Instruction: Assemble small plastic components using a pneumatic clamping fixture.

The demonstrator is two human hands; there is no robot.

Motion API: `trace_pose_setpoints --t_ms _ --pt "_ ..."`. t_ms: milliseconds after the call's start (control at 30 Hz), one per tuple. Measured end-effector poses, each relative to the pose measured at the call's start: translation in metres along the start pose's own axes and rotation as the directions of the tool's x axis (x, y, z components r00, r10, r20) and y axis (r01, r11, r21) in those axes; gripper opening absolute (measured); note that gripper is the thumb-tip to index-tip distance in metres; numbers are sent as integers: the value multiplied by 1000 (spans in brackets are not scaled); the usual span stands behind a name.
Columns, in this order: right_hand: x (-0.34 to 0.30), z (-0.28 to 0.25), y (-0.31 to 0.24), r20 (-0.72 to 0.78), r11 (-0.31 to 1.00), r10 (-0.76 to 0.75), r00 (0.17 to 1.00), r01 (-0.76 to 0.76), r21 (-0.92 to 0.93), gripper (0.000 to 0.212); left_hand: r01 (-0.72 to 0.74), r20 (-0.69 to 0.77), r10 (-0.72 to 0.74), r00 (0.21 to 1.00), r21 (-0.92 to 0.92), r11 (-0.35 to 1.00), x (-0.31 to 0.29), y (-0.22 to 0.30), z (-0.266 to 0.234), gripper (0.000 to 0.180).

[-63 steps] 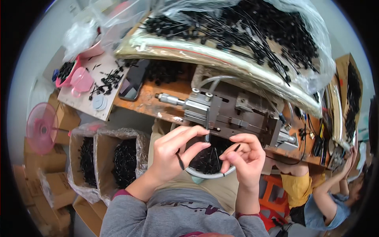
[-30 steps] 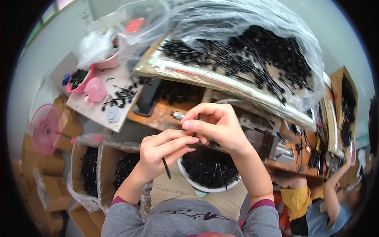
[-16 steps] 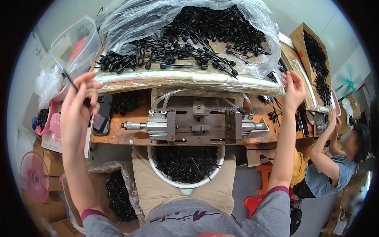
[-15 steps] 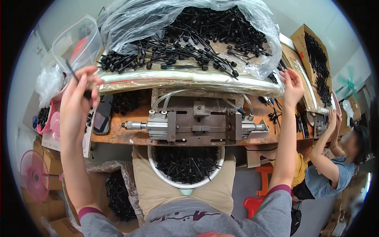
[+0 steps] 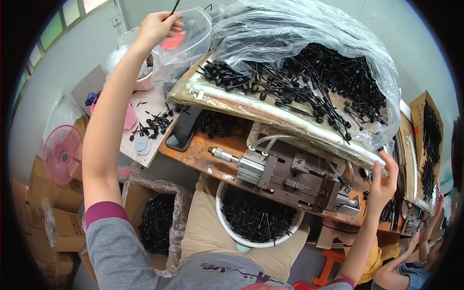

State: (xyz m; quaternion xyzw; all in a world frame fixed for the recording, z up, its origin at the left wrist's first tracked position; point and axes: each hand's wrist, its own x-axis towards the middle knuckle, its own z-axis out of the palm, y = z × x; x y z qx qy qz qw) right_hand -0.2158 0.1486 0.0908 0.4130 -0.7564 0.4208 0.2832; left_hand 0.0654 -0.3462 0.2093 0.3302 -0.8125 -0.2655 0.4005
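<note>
My left hand [image 5: 159,31] is raised at the far left, above a clear plastic bag, its fingers closed round a thin black rod [image 5: 175,7] that points up. My right hand [image 5: 386,176] is at the right front corner of the plastic-wrapped tray [image 5: 290,123], fingers bent. Something small and dark shows at its fingertips, too small to name. Black thin-stemmed parts with thick heads [image 5: 309,87] lie heaped on the tray under clear plastic film. Below it, a metal clamping fixture [image 5: 295,181] with a cylinder at each end sits on the wooden bench, out of both hands.
A white-rimmed basket of black parts [image 5: 256,217] rests on my lap. At left are a phone [image 5: 183,129], a round white tin [image 5: 142,145], a pink fan [image 5: 63,154] and a lined carton of parts [image 5: 157,222]. Another person [image 5: 411,270] works at right.
The view has turned to the left. My left hand has reached up and away over the clear bag, still with the black rod. My right hand stays by the tray's right corner.
</note>
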Motion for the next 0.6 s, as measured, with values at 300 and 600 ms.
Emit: trace_pose_setpoints --t_ms 300,600 --pt "-23 23 -71 203 965 -244 948 217 145 24 -310 -33 319 947 152 938 -39 84 56 65" --pt "69 81 -22 387 990 -69 919 110 -85 23 -739 454 731 510 -203 642 -192 122 132 29"
